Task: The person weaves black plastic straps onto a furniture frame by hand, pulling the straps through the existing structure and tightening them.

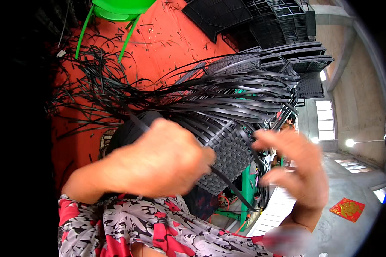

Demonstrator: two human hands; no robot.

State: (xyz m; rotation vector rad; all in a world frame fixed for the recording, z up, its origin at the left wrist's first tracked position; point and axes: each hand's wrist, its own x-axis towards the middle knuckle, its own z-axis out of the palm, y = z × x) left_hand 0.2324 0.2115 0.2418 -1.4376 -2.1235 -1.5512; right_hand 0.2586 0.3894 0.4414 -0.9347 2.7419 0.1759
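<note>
A black woven panel (231, 150) of flat plastic strips lies in front of me, its weave tight at the near end. Long loose black strips (244, 92) fan out from it toward the far left. My left hand (158, 156) is closed in a fist in front of the panel's left side, blurred by motion. A flat black strip (225, 177) runs out of that fist, so it seems to be gripped there. To the right of the panel, my right hand (298, 165) has its thumb and fingers curved apart, with nothing visible between them. Its fingertips are near the weave's edge.
A bright green chair (120, 8) stands at the far left on a red floor covering (171, 34) strewn with black scraps. Stacked black woven panels and frames (261, 25) fill the far side. A green stand (247, 188) shows below the panel.
</note>
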